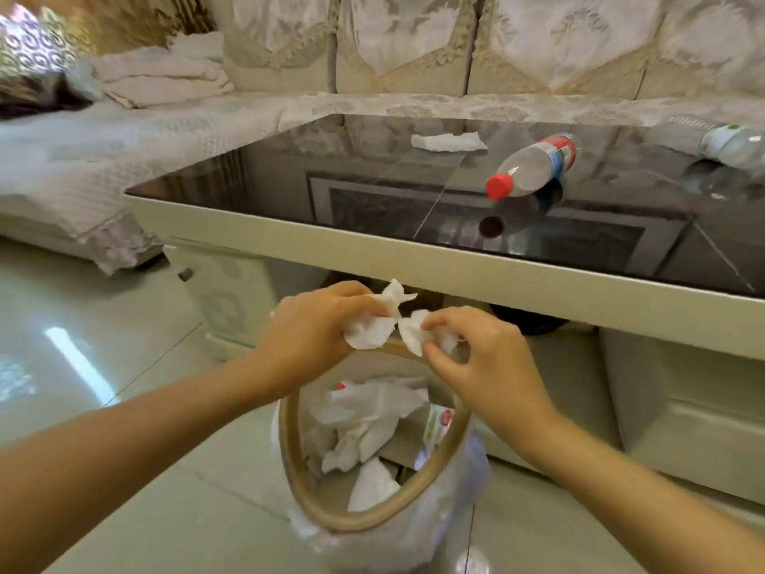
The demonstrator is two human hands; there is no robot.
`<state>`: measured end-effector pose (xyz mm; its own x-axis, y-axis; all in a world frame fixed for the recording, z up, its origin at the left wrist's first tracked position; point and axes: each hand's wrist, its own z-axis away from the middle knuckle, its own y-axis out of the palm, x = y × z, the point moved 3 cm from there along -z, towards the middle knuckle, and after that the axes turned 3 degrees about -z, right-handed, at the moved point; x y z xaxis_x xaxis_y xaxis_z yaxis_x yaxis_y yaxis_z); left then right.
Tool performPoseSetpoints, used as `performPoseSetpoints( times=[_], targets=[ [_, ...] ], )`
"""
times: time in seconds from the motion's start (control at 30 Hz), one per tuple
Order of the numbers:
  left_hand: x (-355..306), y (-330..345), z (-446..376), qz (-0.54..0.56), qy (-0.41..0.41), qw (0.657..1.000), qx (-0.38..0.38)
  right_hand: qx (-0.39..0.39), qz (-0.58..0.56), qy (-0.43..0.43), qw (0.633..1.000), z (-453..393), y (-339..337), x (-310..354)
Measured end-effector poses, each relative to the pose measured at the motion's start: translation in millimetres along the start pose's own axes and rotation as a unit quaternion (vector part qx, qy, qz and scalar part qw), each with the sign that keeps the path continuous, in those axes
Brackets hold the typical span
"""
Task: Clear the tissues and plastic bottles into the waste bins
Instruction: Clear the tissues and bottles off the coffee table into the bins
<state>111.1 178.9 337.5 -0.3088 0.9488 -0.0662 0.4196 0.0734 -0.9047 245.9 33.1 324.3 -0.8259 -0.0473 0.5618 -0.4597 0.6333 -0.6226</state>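
My left hand [314, 325] grips a crumpled white tissue [372, 325] above the far rim of a waste bin [289, 461]. My right hand [476, 354] pinches a second crumpled tissue [414, 331] right beside it. The bin has a tan rim and a clear liner, and holds several white tissues and a bottle. On the dark glass table [289, 167] lie a flat tissue [449, 141], a clear bottle with a red cap [534, 163], and another clear bottle [732, 145] at the right edge.
The table's cream frame [414, 263] overhangs the bin's far side. A sofa with pale patterned covers [103, 151] and folded cloths [161, 78] runs behind and to the left. A dark round object [530, 321] sits under the table. Glossy floor tiles [82, 358] lie to the left.
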Motion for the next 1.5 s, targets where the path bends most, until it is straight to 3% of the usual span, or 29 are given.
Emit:
performPoseSetpoints(
  times=[0.1, 0.17, 0.23, 0.37, 0.47, 0.53, 0.63, 0.77, 0.93, 1.1, 1.23, 1.4, 1.5],
  targets=[
    [11.3, 26.7, 15.6, 0.022, -0.075, 0.992, 0.095, 0.031, 0.004, 0.053, 0.998, 15.4, 38.1, -9.3],
    [12.9, 52.5, 25.6, 0.057, -0.09, 0.969, 0.224, 0.052, 0.012, 0.069, 0.996, 22.8, 55.5, -14.8],
    [12.1, 78.7, 36.7, 0.06, -0.091, 0.929, 0.354, 0.13, 0.075, 0.055, 0.987, 29.1, 72.3, -19.5],
    [15.6, 118.8, 49.7, 0.038, -0.082, 0.874, 0.478, 0.362, 0.181, 0.099, 0.909, 36.4, 94.7, -27.0],
    [17.3, 138.3, 58.0, 0.04, -0.135, 0.82, 0.555, 0.452, 0.218, 0.104, 0.858, 34.1, 102.1, -33.6],
    [12.0, 138.4, 60.2, 0.01, -0.124, 0.808, 0.576, 0.482, 0.238, 0.096, 0.838, 33.1, 104.4, -35.2],
    [7.1, 117.7, 45.9, -0.049, -0.045, 0.869, 0.49, 0.423, 0.194, 0.105, 0.879, 30.3, 96.7, -28.2],
    [11.4, 71.6, 23.5, -0.112, 0.021, 0.96, 0.255, 0.261, 0.2, 0.053, 0.943, 27.8, 65.7, -26.1],
    [4.0, 20.7, 5.0, -0.081, 0.059, 0.994, 0.034, 0.07, 0.204, -0.059, 0.975, 12.2, 14.0, -17.0],
    [-11.6, -17.8, -34.7, -0.056, 0.066, 0.995, -0.052, -0.039, 0.204, -0.084, 0.975, -15.4, -39.9, -14.2],
    [-25.2, -30.7, -92.8, -0.049, 0.025, 0.996, -0.064, -0.09, 0.238, -0.078, 0.964, -50.4, -80.4, -35.3],
    [-32.3, -5.3, -170.0, -0.109, 0.003, 0.993, -0.043, -0.051, 0.336, -0.04, 0.94, -99.1, -122.2, -90.3],
    [-24.3, 28.4, -201.1, -0.094, -0.061, 0.994, -0.005, 0.004, 0.388, -0.007, 0.921, -128.6, -136.1, -118.5]
  ],
)
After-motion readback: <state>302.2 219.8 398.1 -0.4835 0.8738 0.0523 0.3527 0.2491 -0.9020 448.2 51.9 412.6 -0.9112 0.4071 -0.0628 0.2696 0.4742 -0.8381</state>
